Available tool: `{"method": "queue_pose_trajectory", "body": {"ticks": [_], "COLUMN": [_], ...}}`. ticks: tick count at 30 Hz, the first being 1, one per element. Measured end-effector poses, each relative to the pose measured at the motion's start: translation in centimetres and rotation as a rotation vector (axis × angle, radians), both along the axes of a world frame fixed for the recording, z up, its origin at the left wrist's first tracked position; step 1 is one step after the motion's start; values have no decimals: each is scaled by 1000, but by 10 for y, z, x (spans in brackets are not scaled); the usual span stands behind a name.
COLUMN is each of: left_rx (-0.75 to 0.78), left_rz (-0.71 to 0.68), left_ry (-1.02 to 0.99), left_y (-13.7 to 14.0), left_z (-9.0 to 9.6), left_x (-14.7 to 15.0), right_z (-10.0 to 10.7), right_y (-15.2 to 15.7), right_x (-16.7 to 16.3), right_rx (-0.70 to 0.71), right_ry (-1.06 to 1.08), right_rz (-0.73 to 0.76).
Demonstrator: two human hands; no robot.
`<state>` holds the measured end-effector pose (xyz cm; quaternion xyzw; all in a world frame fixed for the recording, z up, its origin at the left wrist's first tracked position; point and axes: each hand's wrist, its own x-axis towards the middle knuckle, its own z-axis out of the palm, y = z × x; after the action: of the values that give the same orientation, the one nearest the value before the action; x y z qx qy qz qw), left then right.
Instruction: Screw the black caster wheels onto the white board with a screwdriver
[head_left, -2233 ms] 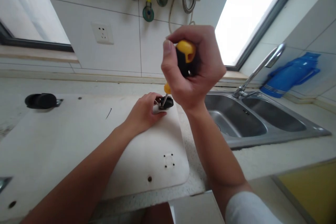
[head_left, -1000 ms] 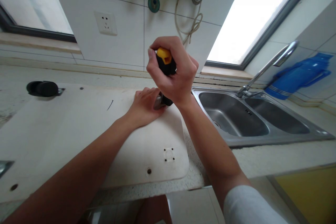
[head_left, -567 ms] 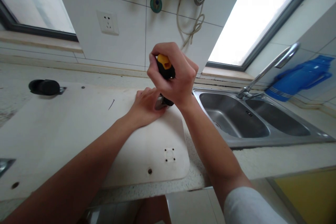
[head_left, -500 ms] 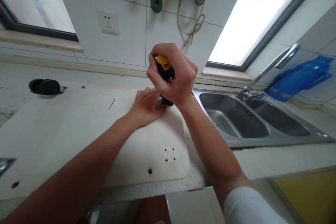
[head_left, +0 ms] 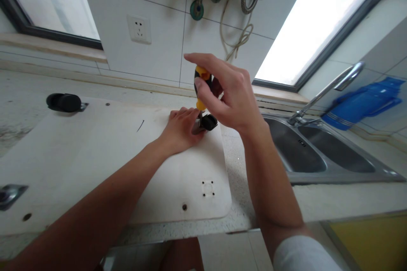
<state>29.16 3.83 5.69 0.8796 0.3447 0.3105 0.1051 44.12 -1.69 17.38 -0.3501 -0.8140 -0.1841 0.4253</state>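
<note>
My right hand (head_left: 235, 99) grips a screwdriver (head_left: 200, 104) by its yellow and black handle. The thumb lies against the handle and the index finger stretches past its top. The screwdriver stands nearly upright, its shaft pointing down at the metal plate of a black caster (head_left: 210, 122). Its tip is too hidden to make out. Pressed on a white board (head_left: 203, 161), my left hand (head_left: 182, 128) holds the caster by its plate near the far right corner. Another black caster (head_left: 65, 102) sits at the board's far left. Some screw holes (head_left: 208, 188) show at the near right corner.
The board lies on a speckled countertop (head_left: 240, 178). To the right are a steel double sink (head_left: 302, 146), a faucet (head_left: 324, 89) and a blue thermos jug (head_left: 362, 103). A metal plate (head_left: 14, 194) sits at the near left. A dark thin piece (head_left: 140, 126) lies mid-board.
My right hand has loosened its fist round the screwdriver and turned to the right, the index finger now stretched out. The caster shows more. My left hand stays on it.
</note>
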Motion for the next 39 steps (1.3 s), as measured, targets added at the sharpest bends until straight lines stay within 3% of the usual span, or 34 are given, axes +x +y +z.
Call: {"method": "queue_pose_trajectory", "body": {"ticks": [4, 7, 11, 15, 20, 23, 28, 31, 35, 39], "left_rx": [13, 13, 5, 20, 12, 24, 17, 16, 11, 20], "left_rz": [-3, 0, 11, 7, 14, 17, 21, 10, 20, 13], "left_ry": [15, 13, 16, 0, 6, 12, 9, 9, 25, 21], "left_y": [0, 0, 1, 2, 2, 1, 1, 2, 1, 2], "left_z": [-1, 0, 1, -1, -2, -1, -1, -1, 0, -1], "left_x": [0, -1, 0, 0, 0, -1, -1, -1, -1, -1], "right_z": [6, 4, 2, 6, 7, 6, 5, 8, 11, 14], "right_y": [-14, -18, -17, -22, -24, -23, -21, -25, -31, -34], "right_x": [8, 8, 3, 1, -1, -1, -1, -1, -3, -4], "right_rx": [3, -36, 38, -64, -9, -80, -10, -128, -116, -218], "right_ry": [-12, -40, 10, -34, -26, -77, -14, -48, 21, -36], "right_rz": [-178, -141, -161, -97, -142, -95, -151, -90, -179, -130]}}
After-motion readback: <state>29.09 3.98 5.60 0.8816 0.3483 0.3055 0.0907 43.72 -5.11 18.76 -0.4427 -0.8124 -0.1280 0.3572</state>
